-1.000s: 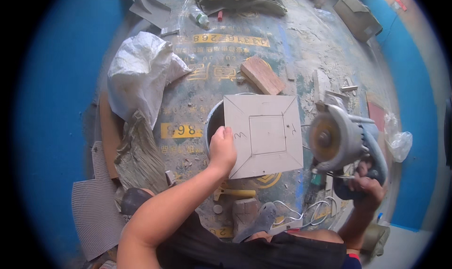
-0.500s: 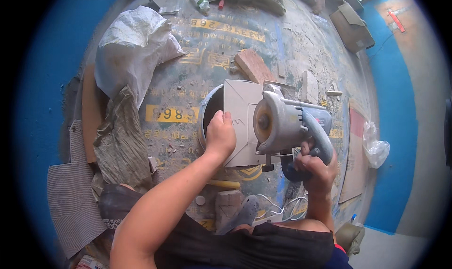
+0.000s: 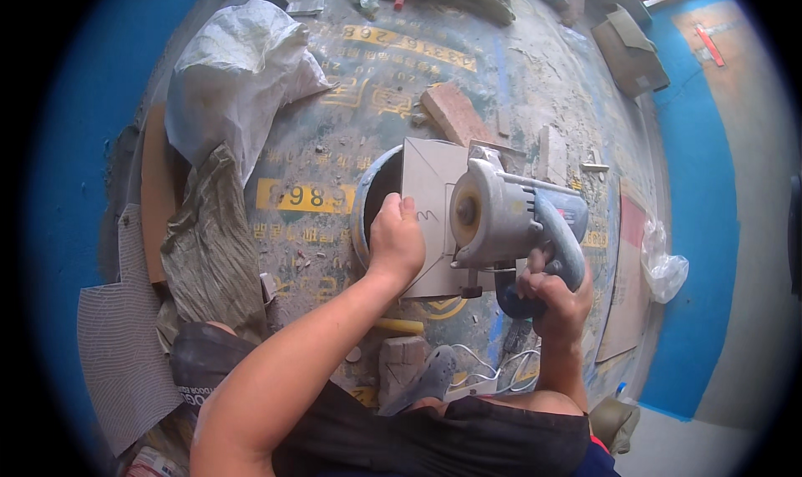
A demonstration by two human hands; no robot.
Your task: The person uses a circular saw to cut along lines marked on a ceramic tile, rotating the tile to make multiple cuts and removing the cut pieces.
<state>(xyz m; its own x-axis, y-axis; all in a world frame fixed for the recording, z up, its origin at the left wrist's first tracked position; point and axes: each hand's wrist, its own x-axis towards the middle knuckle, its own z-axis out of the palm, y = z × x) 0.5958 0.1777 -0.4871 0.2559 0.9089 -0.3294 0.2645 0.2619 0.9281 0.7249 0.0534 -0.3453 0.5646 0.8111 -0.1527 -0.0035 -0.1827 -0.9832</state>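
IMO w/ this kinda cut it's all abt a steady tile. L hand [image 3: 397, 239] has its grip pinching the L edge of the flat grey square tile with dark drawn lines [image 3: 426, 197], held over the round pale-rimmed bucket [image 3: 359, 226]. R hand [image 3: 555, 293] has its grip wrapped round the handle of the grey-and-blue handheld power cutter [image 3: 510, 214]. I'd keep L well clear of the round yellowish disc [image 3: 466, 210], push lightly, mind the thin white looped cord [image 3: 525, 367]. Cutter hides the tile's R side, so can't tell if disc touches. Bucket's inside = too dark.
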